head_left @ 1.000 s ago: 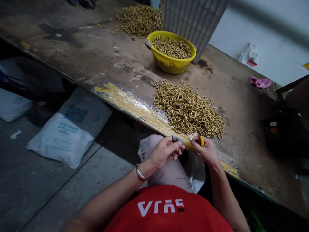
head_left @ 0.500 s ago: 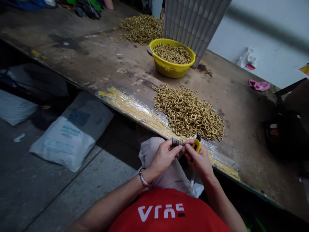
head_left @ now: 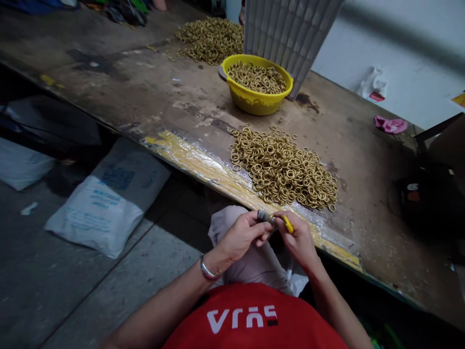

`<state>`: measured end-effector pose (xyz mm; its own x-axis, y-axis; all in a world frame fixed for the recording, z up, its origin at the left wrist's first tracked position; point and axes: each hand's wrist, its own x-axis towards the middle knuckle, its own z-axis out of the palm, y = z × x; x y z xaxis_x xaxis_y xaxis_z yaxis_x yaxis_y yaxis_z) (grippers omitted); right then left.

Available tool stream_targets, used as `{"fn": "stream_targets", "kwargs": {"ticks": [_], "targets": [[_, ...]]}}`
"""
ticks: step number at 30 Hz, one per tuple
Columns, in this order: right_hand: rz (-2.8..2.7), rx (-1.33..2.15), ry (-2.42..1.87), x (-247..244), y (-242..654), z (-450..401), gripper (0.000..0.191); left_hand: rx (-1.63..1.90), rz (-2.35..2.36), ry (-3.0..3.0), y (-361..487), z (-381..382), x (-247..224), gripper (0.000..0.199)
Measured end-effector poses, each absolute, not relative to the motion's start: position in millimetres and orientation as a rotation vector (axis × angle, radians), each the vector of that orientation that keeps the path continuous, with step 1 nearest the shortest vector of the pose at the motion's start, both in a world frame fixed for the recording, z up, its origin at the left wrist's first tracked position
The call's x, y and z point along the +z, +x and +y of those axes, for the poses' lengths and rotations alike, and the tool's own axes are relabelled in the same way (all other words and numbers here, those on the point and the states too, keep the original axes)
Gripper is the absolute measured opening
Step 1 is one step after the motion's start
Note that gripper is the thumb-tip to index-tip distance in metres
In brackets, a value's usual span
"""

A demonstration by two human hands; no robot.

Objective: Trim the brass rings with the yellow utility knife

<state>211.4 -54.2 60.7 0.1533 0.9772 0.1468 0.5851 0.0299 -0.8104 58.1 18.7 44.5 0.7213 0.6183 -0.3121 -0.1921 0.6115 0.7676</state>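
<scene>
Both hands meet over my lap at the table's front edge. My left hand [head_left: 244, 233] has its thumb and fingers pressed on a gold ring [head_left: 271, 219]; dark wrapping covers one fingertip. My right hand [head_left: 297, 237] is closed round a yellow cutter [head_left: 288, 224], whose blade does not show clearly, and its fingertips touch the ring's side. Just beyond the hands lies a heap of gold rings [head_left: 285, 167] on the table.
A yellow basin [head_left: 256, 99] full of rings stands behind the heap, against a grey ridged panel [head_left: 286, 39]. Another ring pile [head_left: 212, 41] lies farther left. At right are a pink cloth [head_left: 390, 124] and a dark bag [head_left: 428, 198]. A white sack [head_left: 109, 198] rests on the floor.
My right hand has turned, so the cutter now points differently and its dark blade end no longer shows upright. The left hand has shifted slightly.
</scene>
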Motion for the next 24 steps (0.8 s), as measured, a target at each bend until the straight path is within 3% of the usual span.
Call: {"fn": "stream_targets", "kwargs": {"ticks": [4, 10, 24], "targets": [[-1.815, 0.404, -1.810, 57, 213, -61, 0.028, 0.538, 0.701, 0.940, 57, 21, 39, 0.030], [-1.930, 0.354, -2.026, 62, 214, -60, 0.034, 0.510, 0.746, 1.176, 53, 24, 39, 0.019], [-1.863, 0.122, -2.462, 57, 218, -33, 0.023, 0.691, 0.787, 1.601, 49, 33, 62, 0.017]]}}
